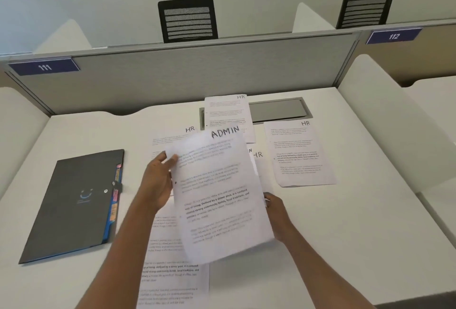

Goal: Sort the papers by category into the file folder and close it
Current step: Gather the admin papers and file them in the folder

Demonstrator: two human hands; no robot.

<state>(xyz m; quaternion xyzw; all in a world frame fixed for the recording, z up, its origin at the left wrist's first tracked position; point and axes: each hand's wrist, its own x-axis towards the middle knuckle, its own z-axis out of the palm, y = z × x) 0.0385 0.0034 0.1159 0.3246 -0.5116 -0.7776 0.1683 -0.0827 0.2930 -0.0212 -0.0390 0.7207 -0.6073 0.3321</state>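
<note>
dark file folder [71, 204] lies shut on white surface [345, 222], far left, coloured tabs showing along its rt edge. left hand [158, 183] pinches upper-left edge of admin sheet [219, 192], thumb on top. sheet held up off surface, tilted, blurred. printed sheet [170, 276] lies flat under it, nr front edge. right hand [277, 212] grips sheet's lower-rt edge, fingers behind paper. hr sheets beyond: one [172, 136] partly hidden behind admin sheet, one [228, 114] over grey cable hatch [278, 109], one [298, 153] furthest rt, flat.
</note>
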